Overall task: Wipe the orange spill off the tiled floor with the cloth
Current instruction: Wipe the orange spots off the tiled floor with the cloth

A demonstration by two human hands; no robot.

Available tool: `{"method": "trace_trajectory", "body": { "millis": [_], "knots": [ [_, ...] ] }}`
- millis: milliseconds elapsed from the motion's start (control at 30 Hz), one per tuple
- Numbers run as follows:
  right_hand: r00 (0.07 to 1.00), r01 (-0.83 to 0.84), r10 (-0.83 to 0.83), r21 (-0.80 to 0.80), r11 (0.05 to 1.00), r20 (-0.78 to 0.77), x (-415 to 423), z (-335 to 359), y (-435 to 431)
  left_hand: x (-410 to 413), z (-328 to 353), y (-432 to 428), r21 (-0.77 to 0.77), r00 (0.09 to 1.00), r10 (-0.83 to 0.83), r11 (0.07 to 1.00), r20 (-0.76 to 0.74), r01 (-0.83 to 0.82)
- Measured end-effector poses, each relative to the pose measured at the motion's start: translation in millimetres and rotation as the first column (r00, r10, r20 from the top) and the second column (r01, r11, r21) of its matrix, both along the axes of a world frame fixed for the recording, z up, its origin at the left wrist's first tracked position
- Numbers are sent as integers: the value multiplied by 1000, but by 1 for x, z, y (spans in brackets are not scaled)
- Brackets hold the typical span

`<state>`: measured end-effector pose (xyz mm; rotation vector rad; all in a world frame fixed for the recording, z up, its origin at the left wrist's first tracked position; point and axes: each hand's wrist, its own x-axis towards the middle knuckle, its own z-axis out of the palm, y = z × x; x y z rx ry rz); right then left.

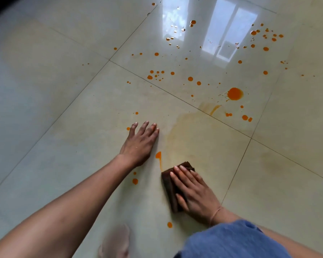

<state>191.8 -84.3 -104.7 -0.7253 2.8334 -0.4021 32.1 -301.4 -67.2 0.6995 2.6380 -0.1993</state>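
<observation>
The right hand (192, 190) lies flat, fingers straight and close together, pressing a folded dark brown cloth (171, 189) onto the tiled floor (45, 101); nothing is gripped, the palm simply pins the cloth so it can be pushed across the wet. The left hand (141, 142) is spread open and planted on bare tile just beside it, holding nothing, most likely propping the crouching person's weight. One cloth, two hands. The orange spill (235, 94) is far from gone: one large blot sits well beyond the cloth, and scattered droplets, too many and too small for me to count fairly, run towards the window glare. A pale orange smear (185, 135) marks the tile ahead of the cloth.
</observation>
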Motion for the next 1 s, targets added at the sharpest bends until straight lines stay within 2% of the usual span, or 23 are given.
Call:
{"method": "trace_trajectory", "body": {
  "millis": [33,100,133,167,267,300,367,433,500,600,667,733,833,867,967,1000],
  "knots": [
    [999,49,-49,10,999,-11,-17,1,-2,4,-1,0,7,1000,13,1000,-4,-13],
    [959,285,-285,26,958,6,-62,-1,-21,5,-2,-2,16,1000,22,1000,-14,-22],
    [942,334,-334,19,942,7,-63,-2,-33,4,-4,-3,15,1000,22,1000,-22,-22],
    [953,304,-304,-1,953,-4,-47,-4,-40,4,-5,-4,13,999,14,1000,-32,-14],
    [999,-41,41,-12,999,-13,49,-1,-31,10,-1,-7,12,998,17,1000,-55,-17],
    [996,-86,85,-17,996,-8,59,1,-21,15,0,-8,11,999,21,1000,-50,-20],
    [999,-28,27,-28,999,-30,34,-2,-25,22,-2,-7,8,999,12,1000,-47,-12],
    [986,167,-167,6,986,-17,-22,-5,-52,25,-8,-12,20,997,34,999,-69,-33],
    [970,242,-242,10,970,-4,-32,-2,-65,25,-9,-17,34,995,45,999,-93,-42],
    [1000,-7,7,6,1000,-4,50,-1,-52,31,-7,-27,50,993,65,997,-100,-60],
    [994,-106,106,13,994,7,62,0,-33,37,-5,-28,58,994,75,996,-75,-71],
    [1000,-17,16,-9,1000,-26,9,-4,-51,40,-7,-30,65,994,73,996,-83,-67],
    [968,250,-250,6,968,-34,-69,-5,-90,35,-12,-44,110,982,123,988,-140,-108],
    [974,223,-223,-7,975,-31,-64,-7,-95,35,-11,-50,107,977,144,986,-157,-128],
    [994,-103,103,-11,995,-26,-5,-6,-72,30,-4,-74,95,966,211,976,-150,-198],
    [987,-156,155,-33,987,-41,-11,-8,-61,32,-2,-80,94,960,241,969,-143,-229]
  ]
}}
